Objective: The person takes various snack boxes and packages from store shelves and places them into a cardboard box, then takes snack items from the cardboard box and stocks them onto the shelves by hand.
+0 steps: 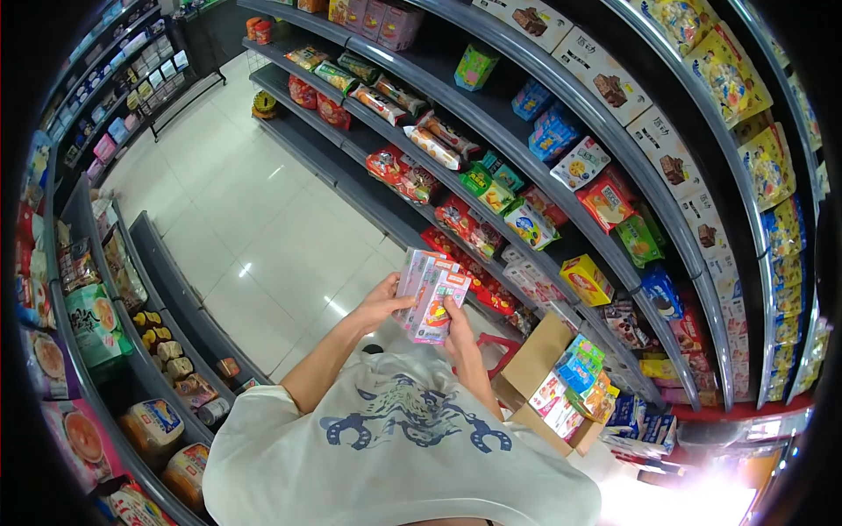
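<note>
Several small pink packaged boxes (430, 294), with red and white print on the front, are held together in front of my chest. My left hand (384, 303) is closed round their left side, thumb on the face of the stack. At the lower right, my right hand (460, 328) grips the same boxes, its thumb pressed on the front one. Fingers behind the boxes are hidden. Just right of my right forearm stands an open cardboard carton (532, 355) filled with colourful snack packs (581, 364).
Curved grey shelves (517, 131) with snack packets and boxes rise on the right. Similar pink boxes (379, 22) stand on an upper shelf. Lower shelves of food (171, 355) line the left. Tiled floor (254, 219) runs between; a red object (500, 352) shows beside the carton.
</note>
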`<state>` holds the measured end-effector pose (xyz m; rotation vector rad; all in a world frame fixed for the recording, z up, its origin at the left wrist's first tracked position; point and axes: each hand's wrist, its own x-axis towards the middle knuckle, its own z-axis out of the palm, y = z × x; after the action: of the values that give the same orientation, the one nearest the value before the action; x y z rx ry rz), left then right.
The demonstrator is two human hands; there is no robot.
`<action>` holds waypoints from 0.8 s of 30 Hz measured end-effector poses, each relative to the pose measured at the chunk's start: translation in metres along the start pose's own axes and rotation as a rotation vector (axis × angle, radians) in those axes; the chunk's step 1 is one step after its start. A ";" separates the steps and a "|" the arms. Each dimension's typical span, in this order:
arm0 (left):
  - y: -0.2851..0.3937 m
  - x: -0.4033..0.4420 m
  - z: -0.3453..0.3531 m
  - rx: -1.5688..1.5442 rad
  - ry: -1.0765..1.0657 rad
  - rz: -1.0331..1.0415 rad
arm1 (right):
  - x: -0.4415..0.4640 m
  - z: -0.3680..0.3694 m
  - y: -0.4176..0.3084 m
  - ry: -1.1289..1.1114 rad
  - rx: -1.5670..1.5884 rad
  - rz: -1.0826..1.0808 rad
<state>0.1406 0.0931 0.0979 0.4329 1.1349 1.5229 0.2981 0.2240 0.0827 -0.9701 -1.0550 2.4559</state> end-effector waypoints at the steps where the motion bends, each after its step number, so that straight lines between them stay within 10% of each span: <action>1: 0.002 0.003 0.003 0.006 0.005 -0.012 | -0.001 -0.001 -0.004 0.008 0.004 -0.001; 24: 0.073 0.171 -0.055 0.212 0.349 -0.057 | 0.230 -0.013 -0.057 -0.234 0.225 0.328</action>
<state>0.0061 0.2313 0.0808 0.2782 1.5766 1.4689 0.1402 0.3852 0.0101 -0.8559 -0.7035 2.9383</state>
